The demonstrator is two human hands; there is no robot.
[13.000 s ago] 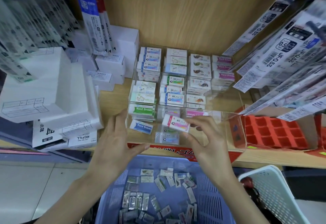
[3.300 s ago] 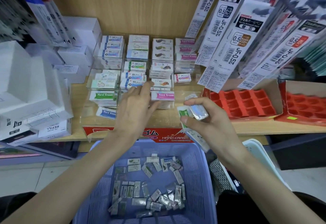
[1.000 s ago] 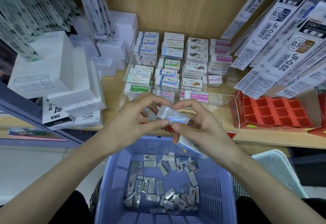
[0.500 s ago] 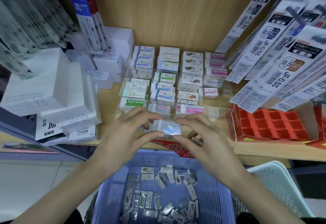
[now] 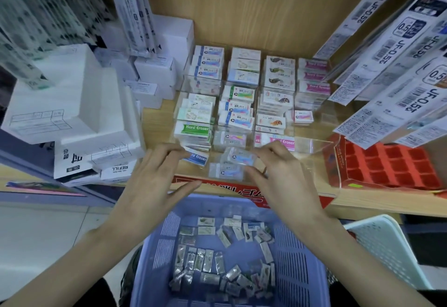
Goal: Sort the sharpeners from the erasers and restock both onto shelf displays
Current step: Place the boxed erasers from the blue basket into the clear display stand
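While the clear display tray (image 5: 314, 146) on the shelf (image 5: 157, 123) shows its back rows packed with boxed erasers, I judge the restock about half done: the blue basket (image 5: 302, 258) below holds a loose heap of wrapped packets (image 5: 217, 263) left to sort. I cannot tell which of them are sharpeners. Right hand (image 5: 280, 178): grip closed in a pinch on the right end of 1 wrapped eraser (image 5: 238, 158), held just over a front compartment, above another wrapped piece. Its long axis runs left-right, roughly parallel to the shelf's front edge, printed face up. Left hand (image 5: 154, 176): grip open, fingers straight, tips beside the blue Hard Eraser pack (image 5: 197, 159).
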